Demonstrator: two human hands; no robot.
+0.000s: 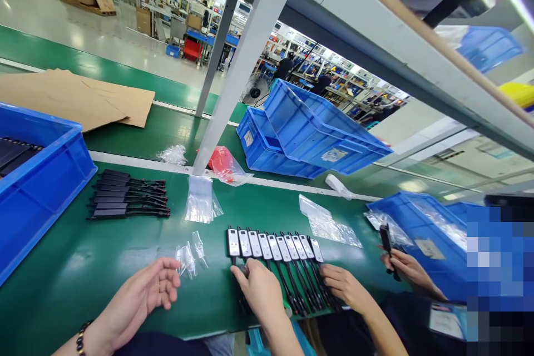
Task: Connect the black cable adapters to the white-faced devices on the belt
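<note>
My left hand, with a beaded bracelet at the wrist, hovers half curled over the green table, palm turned inward and holding nothing. Its fingertips are near small clear plastic sleeves. Several grey-faced black devices lie in a slanting row, their black cables running toward the front edge. My right hand is over the left end of this row, thumb and fingers bent round the cables there; the grip is partly hidden. A co-worker's hand touches the row's right end; their other hand holds a black device.
Black cabled units lie stacked beside a blue bin at left. Clear bags and a plastic sheet lie farther back. A white post rises at the table's back. Blue crates stand behind, another crate at right.
</note>
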